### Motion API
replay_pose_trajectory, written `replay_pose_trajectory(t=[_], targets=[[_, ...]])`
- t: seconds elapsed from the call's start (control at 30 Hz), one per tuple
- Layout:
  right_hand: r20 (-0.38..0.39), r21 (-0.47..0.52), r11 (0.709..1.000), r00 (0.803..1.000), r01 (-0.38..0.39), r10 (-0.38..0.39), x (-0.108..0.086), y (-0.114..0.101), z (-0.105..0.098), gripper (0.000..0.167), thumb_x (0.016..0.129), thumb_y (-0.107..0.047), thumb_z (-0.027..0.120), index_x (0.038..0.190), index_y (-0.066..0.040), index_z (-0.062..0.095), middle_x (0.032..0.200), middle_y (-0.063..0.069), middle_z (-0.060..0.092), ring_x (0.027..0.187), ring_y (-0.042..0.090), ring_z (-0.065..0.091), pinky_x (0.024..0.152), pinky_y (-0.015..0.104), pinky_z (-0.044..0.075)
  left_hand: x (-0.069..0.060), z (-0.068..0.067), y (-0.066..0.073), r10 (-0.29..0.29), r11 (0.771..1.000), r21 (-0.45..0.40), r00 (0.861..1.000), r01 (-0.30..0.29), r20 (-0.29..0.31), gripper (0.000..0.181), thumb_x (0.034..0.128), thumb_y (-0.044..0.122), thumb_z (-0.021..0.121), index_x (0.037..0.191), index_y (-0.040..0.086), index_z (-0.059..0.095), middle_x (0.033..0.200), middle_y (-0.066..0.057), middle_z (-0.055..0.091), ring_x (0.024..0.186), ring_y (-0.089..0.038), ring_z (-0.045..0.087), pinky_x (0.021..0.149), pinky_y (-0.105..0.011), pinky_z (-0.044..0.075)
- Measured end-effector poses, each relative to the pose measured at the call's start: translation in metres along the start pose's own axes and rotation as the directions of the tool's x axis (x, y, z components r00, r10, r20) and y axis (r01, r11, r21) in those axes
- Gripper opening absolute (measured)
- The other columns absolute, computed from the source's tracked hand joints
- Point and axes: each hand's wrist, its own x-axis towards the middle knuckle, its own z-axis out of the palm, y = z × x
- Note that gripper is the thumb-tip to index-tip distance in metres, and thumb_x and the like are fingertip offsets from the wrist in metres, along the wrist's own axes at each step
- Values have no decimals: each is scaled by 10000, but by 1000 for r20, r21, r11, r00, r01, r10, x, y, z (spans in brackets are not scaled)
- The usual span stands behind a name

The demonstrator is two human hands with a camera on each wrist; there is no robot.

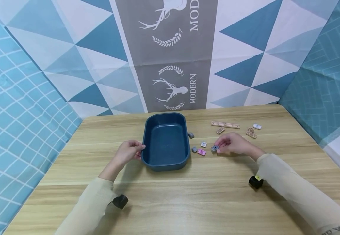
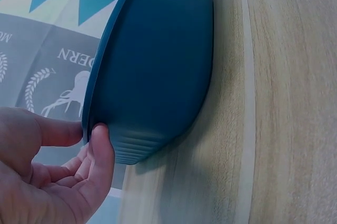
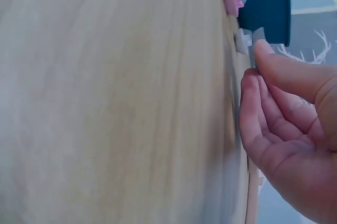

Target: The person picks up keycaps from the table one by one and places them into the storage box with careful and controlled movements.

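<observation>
While the left grip [image 1: 129, 150] pinches a blue plastic tub [image 1: 167, 166], the right grip [image 1: 234, 143] pinches one gray block [image 1: 215, 148], loose blocks [image 1: 201, 152] apparently remaining

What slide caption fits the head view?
Left hand grips the blue bin while right hand pinches a small gray piece; a pink piece lies between them on the wooden table.

One bin [image 1: 167, 165], one strip [image 1: 225, 125], one pink tile [image 1: 201, 152], two white tiles [image 1: 203, 144].
</observation>
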Motion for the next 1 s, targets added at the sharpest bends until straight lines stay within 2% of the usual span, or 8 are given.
replay_pose_trajectory(t=[0.1,0.2,0.27,0.4,0.63,0.8,0.9,1.0], targets=[[-10,114,991,997,-73,74,-2,-1,0,353,816,-158,759,1108,11,658,1036,110,719,869,81,670,796,207,552,0,0,0,1,1000,10,1000,-1,1,273,958,149,557,1081,-94,561,790,-8,587,661,-65,566,636,-225,562],[-25,262,957,990,-125,136,-3,-3,-2,407,806,-168,770,1155,0,644,990,5,731,860,58,680,809,201,553,0,0,-1,-3,1000,18,1000,3,-2,274,960,155,559,1080,-92,564,810,-32,598,665,-69,568,657,-250,574],[-33,349,928,988,-128,149,-4,-4,-3,420,804,-156,770,1174,-6,641,941,-71,730,857,46,682,810,195,555,0,0,-1,-4,1000,20,1000,4,-3,280,961,159,560,1085,-91,565,827,-48,603,668,-69,569,664,-253,577],[-51,449,885,986,-121,161,-5,-6,-5,409,803,-141,772,1183,-43,656,886,-161,713,858,24,673,810,173,547,-1,0,1,-2,1000,23,1000,2,-6,290,960,166,563,1093,-92,565,844,-68,609,666,-69,570,648,-231,571],[-68,497,852,971,-166,229,-4,-7,-5,443,802,-198,781,1218,-118,652,908,-184,691,878,6,652,822,164,537,-1,0,2,4,1000,29,1000,-4,0,284,958,161,564,1079,-96,567,808,-44,599,655,-68,565,630,-222,567],[-87,563,810,964,-161,252,-1,-8,-4,310,802,-133,776,1099,-194,711,862,-175,697,831,0,665,803,156,547,1,-1,2,2,1000,23,1000,-2,4,281,957,162,566,1077,-93,566,803,-30,594,660,-66,565,631,-217,564],[-99,562,814,964,-150,246,-1,-10,-4,313,801,-106,772,1101,-167,710,849,-176,700,821,-1,667,789,155,550,2,-1,0,-6,1000,4,1000,6,23,289,957,158,567,1090,-98,559,806,-20,587,669,-63,563,642,-207,561],[-108,509,846,963,-158,245,-1,-13,-6,394,805,-147,775,1183,-103,669,857,-183,695,838,-1,661,799,159,545,4,-3,-2,-27,999,-27,999,28,46,292,953,154,573,1104,-95,550,806,-5,578,675,-61,561,652,-192,555]])
